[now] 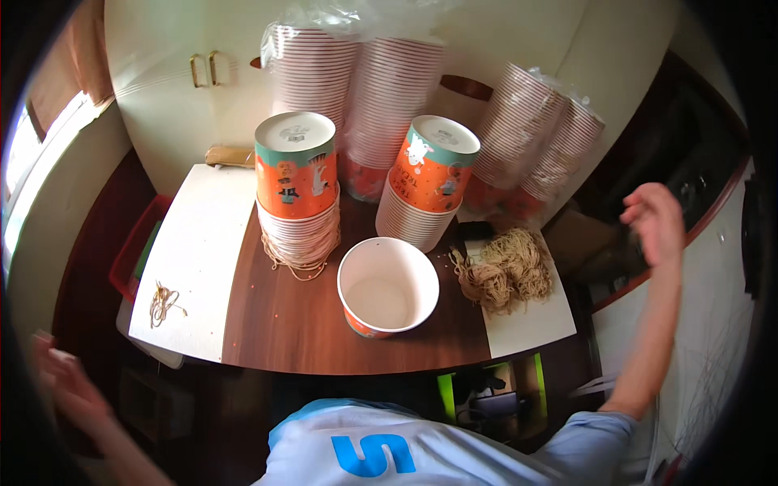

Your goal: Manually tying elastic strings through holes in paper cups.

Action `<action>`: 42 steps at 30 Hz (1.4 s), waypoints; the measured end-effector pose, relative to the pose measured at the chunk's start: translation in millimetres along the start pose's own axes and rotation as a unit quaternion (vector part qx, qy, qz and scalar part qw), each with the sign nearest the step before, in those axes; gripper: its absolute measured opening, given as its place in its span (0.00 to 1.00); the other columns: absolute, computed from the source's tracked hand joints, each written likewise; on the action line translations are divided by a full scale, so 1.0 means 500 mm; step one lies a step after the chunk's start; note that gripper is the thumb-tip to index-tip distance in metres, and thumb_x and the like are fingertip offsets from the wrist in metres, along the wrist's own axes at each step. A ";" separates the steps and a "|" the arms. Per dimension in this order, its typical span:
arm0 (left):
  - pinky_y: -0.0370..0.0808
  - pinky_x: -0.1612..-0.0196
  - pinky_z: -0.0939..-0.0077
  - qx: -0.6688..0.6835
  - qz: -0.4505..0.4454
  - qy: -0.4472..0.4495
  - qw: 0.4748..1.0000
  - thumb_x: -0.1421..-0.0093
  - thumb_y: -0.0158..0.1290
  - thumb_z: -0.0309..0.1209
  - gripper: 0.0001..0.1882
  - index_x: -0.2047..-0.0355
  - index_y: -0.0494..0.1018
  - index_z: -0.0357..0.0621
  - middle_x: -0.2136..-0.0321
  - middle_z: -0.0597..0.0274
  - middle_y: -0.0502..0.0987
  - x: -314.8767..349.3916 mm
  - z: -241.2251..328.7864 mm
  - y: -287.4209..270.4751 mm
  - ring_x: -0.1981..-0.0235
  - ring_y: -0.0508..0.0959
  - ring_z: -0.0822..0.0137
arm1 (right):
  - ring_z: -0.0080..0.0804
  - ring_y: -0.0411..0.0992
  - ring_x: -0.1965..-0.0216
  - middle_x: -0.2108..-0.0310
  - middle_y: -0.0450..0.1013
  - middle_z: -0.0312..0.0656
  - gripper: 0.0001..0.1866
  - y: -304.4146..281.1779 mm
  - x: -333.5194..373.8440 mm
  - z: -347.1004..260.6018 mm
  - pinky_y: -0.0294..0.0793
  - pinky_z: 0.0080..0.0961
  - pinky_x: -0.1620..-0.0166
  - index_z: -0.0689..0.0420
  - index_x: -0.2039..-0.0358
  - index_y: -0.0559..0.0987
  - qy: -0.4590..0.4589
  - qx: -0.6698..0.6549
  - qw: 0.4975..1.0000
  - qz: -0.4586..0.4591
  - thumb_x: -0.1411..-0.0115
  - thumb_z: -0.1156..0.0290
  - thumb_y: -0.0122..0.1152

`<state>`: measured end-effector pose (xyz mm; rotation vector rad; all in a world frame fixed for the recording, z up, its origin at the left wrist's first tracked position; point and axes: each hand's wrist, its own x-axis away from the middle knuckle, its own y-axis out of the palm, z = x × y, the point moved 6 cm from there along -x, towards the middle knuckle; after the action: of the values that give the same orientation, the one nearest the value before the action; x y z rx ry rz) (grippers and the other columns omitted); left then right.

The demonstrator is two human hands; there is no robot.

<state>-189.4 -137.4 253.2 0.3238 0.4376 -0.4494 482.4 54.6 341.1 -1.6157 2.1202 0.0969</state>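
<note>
Brown wood of a rounded table [284,324] is showing under an open white paper cup [388,287], standing upright at the front edge between both hands. Just right of it a heap of rubber bands [504,269] is lying on a white sheet [531,324]. Two upside-down cup stacks [297,190] are rising behind, blocking wrapped sleeves of cups [356,81]. Left hand [69,387] is hanging blurred, low left, its grip impossible to tell; right hand [655,220] is hovering loosely curled, holding nothing, well off the table.

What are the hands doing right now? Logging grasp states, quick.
Left hand: blurred, apparently empty; grip cannot be told.
Right hand: loosely open, holding nothing.
</note>
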 end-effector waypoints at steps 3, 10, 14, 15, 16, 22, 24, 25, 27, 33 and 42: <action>0.66 0.70 0.90 0.129 -0.014 -0.153 0.980 0.41 0.52 0.36 0.13 0.60 0.68 0.42 0.67 0.66 0.69 0.223 -0.280 -0.071 0.73 0.66 0.82 | 0.34 0.73 0.81 0.76 0.74 0.49 0.04 0.191 0.107 0.082 0.77 0.29 0.75 0.62 0.71 0.73 0.085 -0.059 0.991 -0.081 0.43 0.75 0.53; 0.73 0.62 0.80 0.131 -0.576 -0.224 0.775 0.43 0.55 0.24 0.16 0.54 0.69 0.34 0.61 0.60 0.70 0.490 -0.224 0.280 0.65 0.74 0.73 | 0.23 0.74 0.77 0.71 0.74 0.43 0.07 0.421 0.256 0.175 0.77 0.21 0.71 0.64 0.67 0.74 0.242 -0.194 0.893 -0.325 0.39 0.73 0.51; 0.74 0.63 0.80 0.160 -0.629 -0.195 0.736 0.43 0.58 0.29 0.23 0.50 0.67 0.33 0.58 0.58 0.69 0.513 -0.193 0.380 0.65 0.76 0.71 | 0.24 0.74 0.73 0.70 0.74 0.42 0.07 0.488 0.288 0.192 0.78 0.22 0.66 0.64 0.66 0.75 0.256 -0.263 0.866 -0.340 0.38 0.74 0.50; 0.74 0.63 0.80 0.158 -0.627 -0.194 0.738 0.43 0.58 0.29 0.23 0.50 0.67 0.33 0.58 0.58 0.69 0.518 -0.188 0.393 0.65 0.76 0.71 | 0.24 0.74 0.70 0.69 0.74 0.41 0.08 0.497 0.298 0.196 0.77 0.22 0.63 0.64 0.64 0.76 0.252 -0.261 0.866 -0.343 0.38 0.73 0.51; 0.74 0.65 0.81 0.150 -0.631 -0.179 0.740 0.44 0.59 0.30 0.23 0.50 0.67 0.34 0.58 0.58 0.69 0.522 -0.182 0.406 0.69 0.75 0.73 | 0.23 0.74 0.68 0.68 0.74 0.40 0.09 0.508 0.305 0.204 0.76 0.21 0.61 0.64 0.63 0.76 0.231 -0.273 0.867 -0.347 0.38 0.73 0.51; 0.68 0.75 0.84 0.123 -0.607 -0.140 0.773 0.46 0.61 0.28 0.17 0.56 0.73 0.39 0.66 0.63 0.72 0.517 -0.168 0.435 0.77 0.69 0.79 | 0.25 0.71 0.58 0.60 0.72 0.42 0.05 0.519 0.323 0.171 0.70 0.22 0.53 0.63 0.70 0.80 0.093 -0.153 0.921 -0.347 0.43 0.77 0.57; 0.67 0.75 0.84 0.129 -0.594 -0.120 0.785 0.45 0.60 0.27 0.11 0.61 0.75 0.40 0.72 0.65 0.72 0.511 -0.163 0.439 0.78 0.68 0.79 | 0.25 0.71 0.59 0.62 0.73 0.42 0.04 0.511 0.321 0.144 0.69 0.22 0.54 0.62 0.70 0.80 -0.063 -0.025 0.936 -0.346 0.45 0.77 0.60; 0.68 0.74 0.83 0.166 -0.571 -0.122 0.795 0.43 0.58 0.26 0.07 0.64 0.77 0.41 0.76 0.66 0.72 0.514 -0.175 0.437 0.77 0.69 0.79 | 0.25 0.71 0.60 0.64 0.73 0.42 0.03 0.508 0.322 0.136 0.69 0.21 0.55 0.63 0.71 0.79 -0.071 -0.026 0.935 -0.347 0.46 0.79 0.59; 0.69 0.72 0.84 0.150 -0.579 -0.120 0.792 0.42 0.57 0.26 0.06 0.65 0.77 0.40 0.75 0.66 0.73 0.508 -0.182 0.431 0.76 0.70 0.79 | 0.25 0.72 0.63 0.66 0.74 0.41 0.03 0.501 0.313 0.143 0.70 0.21 0.57 0.62 0.71 0.79 -0.072 -0.035 0.936 -0.342 0.46 0.78 0.59; 0.72 0.64 0.84 0.174 -0.636 -0.286 0.695 0.38 0.53 0.29 0.08 0.67 0.77 0.35 0.70 0.65 0.77 0.524 -0.242 0.396 0.69 0.74 0.78 | 0.23 0.73 0.66 0.69 0.76 0.42 0.08 0.486 0.301 0.202 0.72 0.21 0.59 0.65 0.69 0.76 0.128 -0.226 0.899 -0.352 0.39 0.75 0.51; 0.69 0.67 0.83 0.164 -0.603 -0.387 0.678 0.37 0.52 0.35 0.13 0.68 0.78 0.36 0.69 0.64 0.76 0.512 -0.299 0.325 0.70 0.71 0.77 | 0.24 0.71 0.71 0.73 0.74 0.41 0.09 0.459 0.305 0.248 0.69 0.20 0.62 0.62 0.69 0.74 0.230 -0.307 0.858 -0.342 0.38 0.71 0.47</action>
<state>47.1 -28.6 37.2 0.1110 -0.3722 -1.9117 279.7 29.0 118.4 -2.9468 1.7500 0.1798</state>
